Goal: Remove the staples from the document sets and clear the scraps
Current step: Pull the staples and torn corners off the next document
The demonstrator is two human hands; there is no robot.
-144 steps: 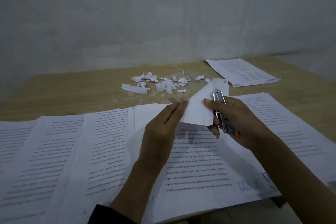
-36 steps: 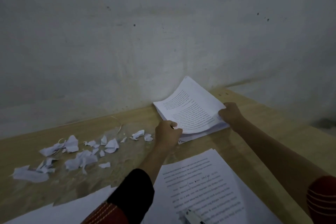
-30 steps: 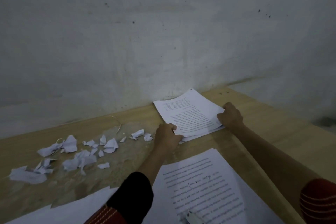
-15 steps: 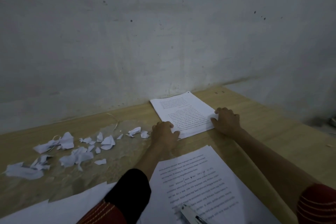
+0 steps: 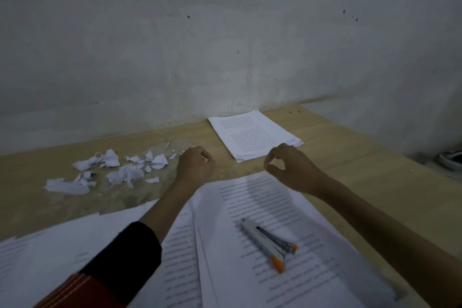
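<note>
A stack of printed sheets point(image 5: 252, 135) lies flat at the table's far edge by the wall. My left hand point(image 5: 195, 167) hovers just short of it with fingers curled into a fist, and nothing shows in its grasp. My right hand point(image 5: 287, 167) hangs to the right, loosely curled, thumb and forefinger forming a ring around nothing. Torn white paper scraps point(image 5: 117, 170) are scattered to the left of my left hand. A grey stapler tool with orange tips point(image 5: 267, 242) rests on the near document set point(image 5: 262, 207).
More printed sheets point(image 5: 62, 257) overlap along the near edge on the left. A thin yellowish loop point(image 5: 165, 137) lies near the wall point(image 5: 225, 45). The wooden table point(image 5: 350, 157) ends at the right, where a shoe point(image 5: 450, 160) sits on the floor.
Both hands have let go of the far stack, which now lies flat, and drawn back toward me. The view has tilted down, bringing the stapler tool into sight.
</note>
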